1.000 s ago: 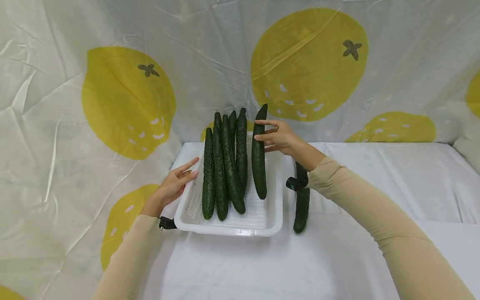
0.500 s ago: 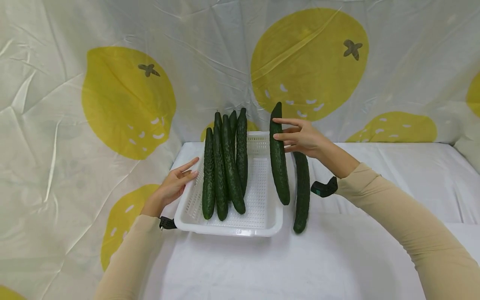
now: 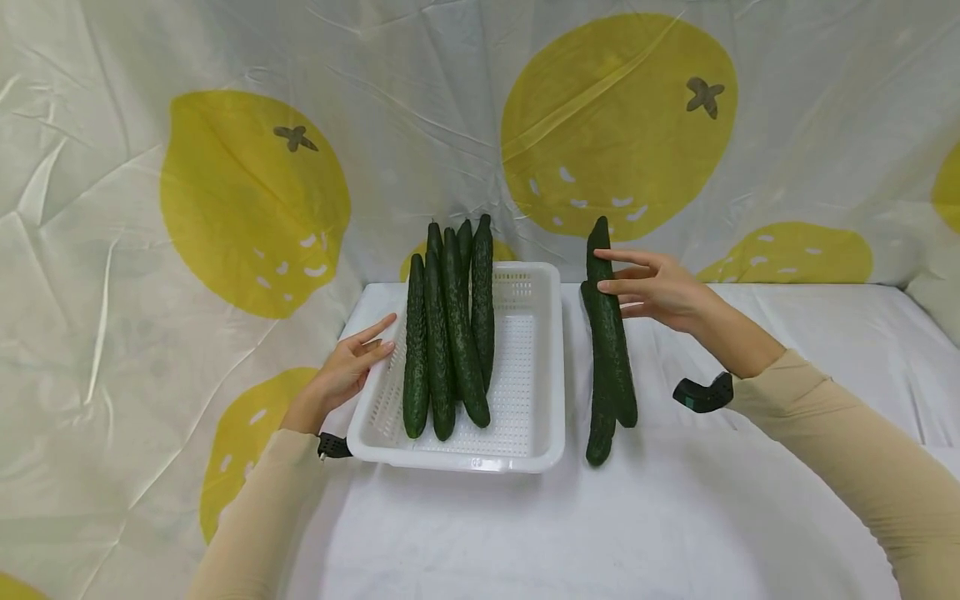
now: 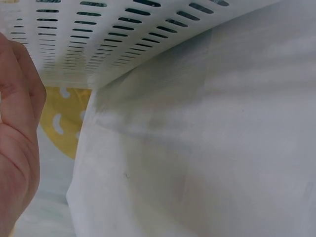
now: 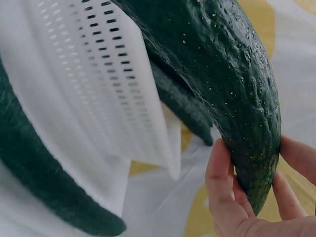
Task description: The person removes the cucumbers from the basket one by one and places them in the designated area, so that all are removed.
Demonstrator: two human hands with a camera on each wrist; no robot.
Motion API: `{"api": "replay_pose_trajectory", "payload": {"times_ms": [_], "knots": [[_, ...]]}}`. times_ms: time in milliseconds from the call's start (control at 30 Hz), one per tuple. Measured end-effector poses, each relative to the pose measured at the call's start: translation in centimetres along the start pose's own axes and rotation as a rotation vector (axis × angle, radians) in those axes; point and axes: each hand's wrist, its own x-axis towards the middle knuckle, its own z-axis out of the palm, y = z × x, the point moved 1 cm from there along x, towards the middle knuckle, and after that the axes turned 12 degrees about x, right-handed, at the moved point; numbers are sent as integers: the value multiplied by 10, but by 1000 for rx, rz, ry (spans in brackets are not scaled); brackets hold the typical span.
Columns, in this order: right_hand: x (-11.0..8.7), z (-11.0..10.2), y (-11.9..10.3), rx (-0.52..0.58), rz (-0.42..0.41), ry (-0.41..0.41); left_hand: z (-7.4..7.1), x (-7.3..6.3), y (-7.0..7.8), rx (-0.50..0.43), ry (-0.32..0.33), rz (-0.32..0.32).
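My right hand (image 3: 660, 292) pinches a dark green cucumber (image 3: 613, 358) near its upper end, to the right of the basket. Fingers and thumb stand on opposite sides of that cucumber (image 5: 237, 94) in the right wrist view. It overlaps a second cucumber (image 3: 600, 442) on the white cloth, largely hidden behind it in the head view. My left hand (image 3: 345, 371) holds the left rim of a white perforated plastic basket (image 3: 551, 367), its thumb over the edge. Several cucumbers (image 3: 440, 358) lean side by side in the basket's left half, their tops above the far rim.
White cloth (image 3: 465, 533) covers the table. Behind it hangs a pale curtain (image 3: 420, 108) printed with large yellow lemons, close to the basket's far side. Each wrist wears a black camera mount (image 3: 703, 393).
My right hand has carried its cucumber rightward, from above the basket, past the right rim and over the cucumber on the cloth. The left hand and basket stay in place.
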Motion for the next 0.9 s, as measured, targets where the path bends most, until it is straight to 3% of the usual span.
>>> {"api": "replay_pose_trajectory", "payload": {"times_ms": [233, 467, 900], "knots": [[-8, -26, 13, -34, 13, 18, -1, 0, -1, 36, 4, -8], [-14, -45, 28, -33, 38, 42, 0, -1, 0, 8, -10, -10], [-13, -61, 59, -21, 81, 104, 0, -1, 0, -6, -17, -7]]}}
